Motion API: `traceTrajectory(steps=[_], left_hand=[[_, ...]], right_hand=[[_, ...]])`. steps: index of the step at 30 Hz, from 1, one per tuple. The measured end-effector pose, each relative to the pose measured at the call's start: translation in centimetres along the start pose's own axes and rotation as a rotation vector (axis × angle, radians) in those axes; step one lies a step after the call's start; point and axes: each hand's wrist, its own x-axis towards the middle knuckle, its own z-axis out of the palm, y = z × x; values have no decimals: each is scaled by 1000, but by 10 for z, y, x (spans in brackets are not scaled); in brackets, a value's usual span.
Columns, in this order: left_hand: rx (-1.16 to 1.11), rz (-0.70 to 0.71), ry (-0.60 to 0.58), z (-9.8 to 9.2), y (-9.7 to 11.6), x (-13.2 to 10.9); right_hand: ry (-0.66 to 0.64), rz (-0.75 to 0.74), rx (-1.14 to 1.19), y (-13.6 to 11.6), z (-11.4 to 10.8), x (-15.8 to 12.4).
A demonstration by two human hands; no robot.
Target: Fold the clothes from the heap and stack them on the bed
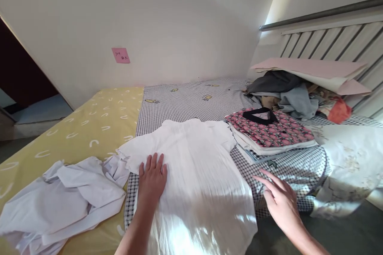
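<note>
A white short-sleeved shirt (197, 167) lies spread flat on the bed, its collar end away from me and its lower end toward me. My left hand (153, 173) rests flat on the shirt's left side below the sleeve, fingers stretched out. To the right of the shirt, my right hand (279, 197) hovers off the cloth with its fingers apart and nothing in them. Left of the shirt is a crumpled white garment (68, 195).
At the right sits a stack of folded clothes with a pink patterned shirt (275, 129) on top. Behind it are a heap of loose clothes (278, 83) and a pink sheet (314, 67). The bedding is yellow (98, 119) and checked (185, 101). A pink note (121, 55) is on the wall.
</note>
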Motion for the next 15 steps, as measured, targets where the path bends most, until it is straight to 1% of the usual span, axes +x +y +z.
traceTrajectory(steps=[2, 3, 5, 7, 9, 10, 12, 13, 15], left_hand=[[10, -6, -8, -2, 1, -1], [14, -7, -11, -3, 1, -1], [21, -4, -8, -4, 1, -2], [23, 5, 2, -5, 1, -3], [21, 10, 14, -5, 1, -3], [18, 11, 19, -4, 0, -3], [13, 11, 30, -3, 0, -3], [9, 11, 33, -2, 0, -3], [-1, 9, 39, 0, 1, -4]], right_hand=[[42, -67, 74, -42, -6, 20], [30, -122, 112, -67, -6, 31], [-48, -255, 192, -122, 3, 52], [-188, -347, 243, -174, 20, 71], [-394, -350, 236, -213, 39, 85], [-495, -342, 216, -227, 48, 91], [-616, -328, 178, -241, 63, 97], [-638, -328, 165, -244, 68, 98], [-634, -332, 150, -243, 72, 98]])
